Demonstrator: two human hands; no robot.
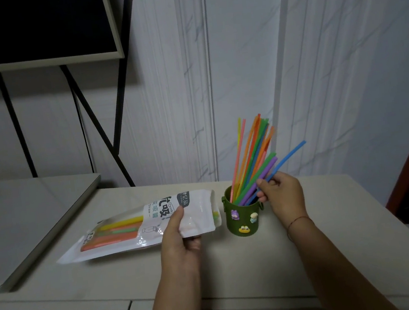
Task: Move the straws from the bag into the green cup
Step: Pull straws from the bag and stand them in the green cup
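Beside the small dark-green cup (243, 215) on the pale desk (334, 229), the right hand (283, 194) grips blue and purple plastic straws (264, 176), seating them; the left hand (182, 236) pinches the white straw bag (140, 226), steadying its remaining straws.

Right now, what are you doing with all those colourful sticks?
They are plastic drinking straws. The left hand holds the white plastic straw bag on the beige countertop, with some straws inside. The right hand grips a blue straw leaning in the dark green cup with cartoon charms, already bristling with straws.
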